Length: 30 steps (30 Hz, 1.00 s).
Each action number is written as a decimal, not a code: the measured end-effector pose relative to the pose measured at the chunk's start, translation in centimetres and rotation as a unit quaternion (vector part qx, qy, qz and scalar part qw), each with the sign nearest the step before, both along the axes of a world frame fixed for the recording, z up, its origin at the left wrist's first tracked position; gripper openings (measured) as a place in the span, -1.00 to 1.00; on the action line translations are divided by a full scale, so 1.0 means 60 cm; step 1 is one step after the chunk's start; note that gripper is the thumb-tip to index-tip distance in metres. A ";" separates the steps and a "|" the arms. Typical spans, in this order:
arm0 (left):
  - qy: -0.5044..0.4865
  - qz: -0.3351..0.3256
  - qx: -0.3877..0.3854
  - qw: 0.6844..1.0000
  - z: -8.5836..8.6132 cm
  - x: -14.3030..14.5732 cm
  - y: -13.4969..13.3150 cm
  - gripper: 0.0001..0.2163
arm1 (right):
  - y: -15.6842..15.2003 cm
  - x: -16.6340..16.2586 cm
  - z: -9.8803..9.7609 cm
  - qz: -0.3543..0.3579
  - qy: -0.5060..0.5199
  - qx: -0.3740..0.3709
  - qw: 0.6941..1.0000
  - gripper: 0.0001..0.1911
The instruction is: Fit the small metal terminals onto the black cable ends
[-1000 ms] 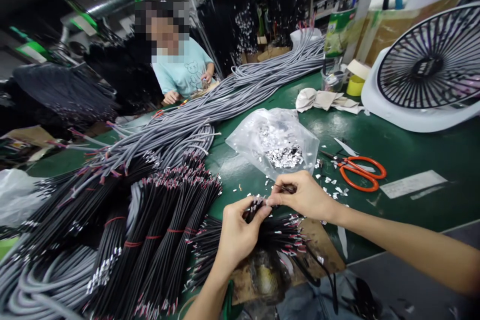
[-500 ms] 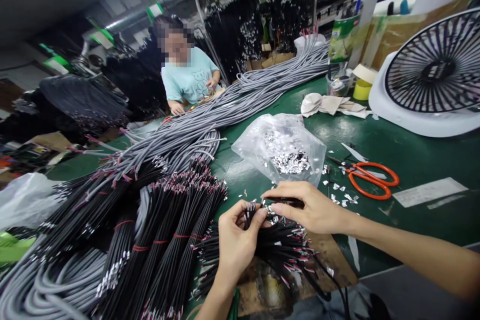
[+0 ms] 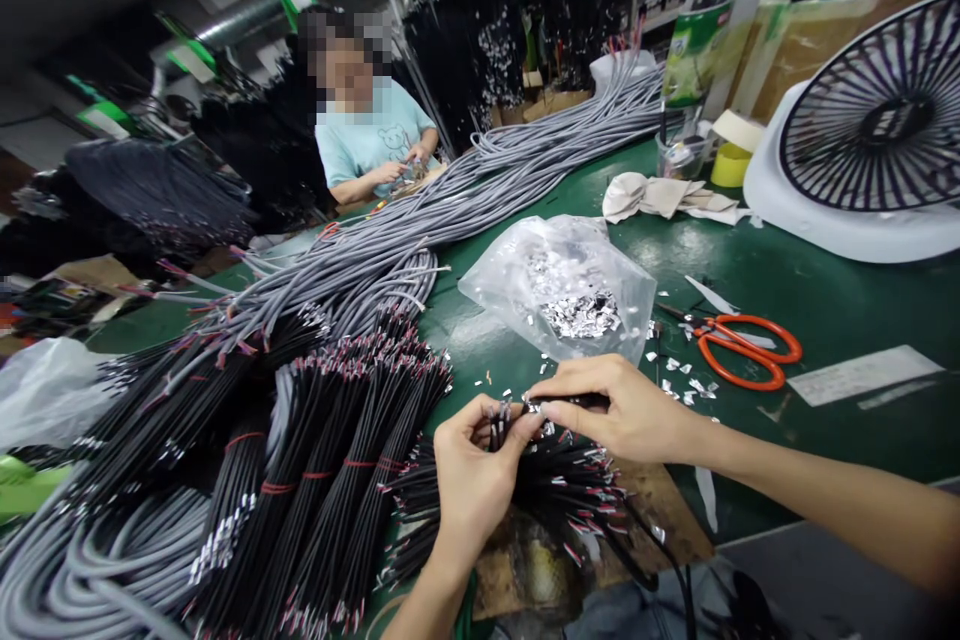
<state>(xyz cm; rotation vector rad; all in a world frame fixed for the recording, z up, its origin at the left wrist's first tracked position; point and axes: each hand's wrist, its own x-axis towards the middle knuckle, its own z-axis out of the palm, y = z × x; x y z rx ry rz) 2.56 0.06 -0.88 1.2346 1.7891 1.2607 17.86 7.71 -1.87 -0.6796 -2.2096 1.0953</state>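
My left hand [image 3: 469,475] is closed round a small bunch of black cables [image 3: 559,485], pinching their stripped ends between thumb and fingers. My right hand [image 3: 615,410] is pinched at those same ends, with something dark and thin between its fingers that I cannot make out. Both hands meet at the near table edge over a brown board [image 3: 645,520]. Just beyond them lies a clear plastic bag of small silver metal terminals [image 3: 566,285], with loose terminals [image 3: 679,380] scattered on the green table [image 3: 825,310].
Tied bundles of black cables [image 3: 322,480] and long grey cables [image 3: 450,210] fill the left. Orange scissors [image 3: 739,350], a paper slip [image 3: 859,372], crumpled cloth [image 3: 660,197], a yellow tape roll [image 3: 727,165] and a white fan [image 3: 870,140] lie right. A seated person [image 3: 371,135] works across the table.
My hands stay together on the cable ends with little shift. The view has tilted slightly. The person opposite has brought both hands together.
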 end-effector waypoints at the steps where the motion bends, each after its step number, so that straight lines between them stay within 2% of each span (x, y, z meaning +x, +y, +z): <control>1: 0.003 0.006 0.002 1.000 0.000 0.000 0.000 -0.81 | -0.001 0.000 0.000 -0.004 -0.002 0.007 1.000 -0.74; 12: -0.007 -0.001 -0.002 1.000 0.001 -0.001 0.005 -0.84 | -0.001 0.003 0.002 -0.017 -0.029 0.038 0.999 -0.74; 18: 0.003 0.003 0.000 1.000 -0.001 -0.001 0.004 -0.81 | -0.003 0.005 0.001 -0.016 -0.039 0.024 0.999 -0.73; 21: -0.028 -0.033 -0.012 0.999 -0.003 -0.008 0.004 -0.84 | -0.002 0.007 0.006 -0.019 -0.045 0.026 0.999 -0.75; 26: -0.145 -0.106 -0.066 0.981 -0.002 -0.019 0.005 -0.82 | 0.005 0.009 0.013 -0.018 -0.025 0.008 0.999 -0.78; 30: -0.119 -0.164 -0.067 0.977 0.005 -0.020 0.004 -0.77 | 0.004 0.002 0.006 -0.014 0.053 -0.011 0.998 -0.82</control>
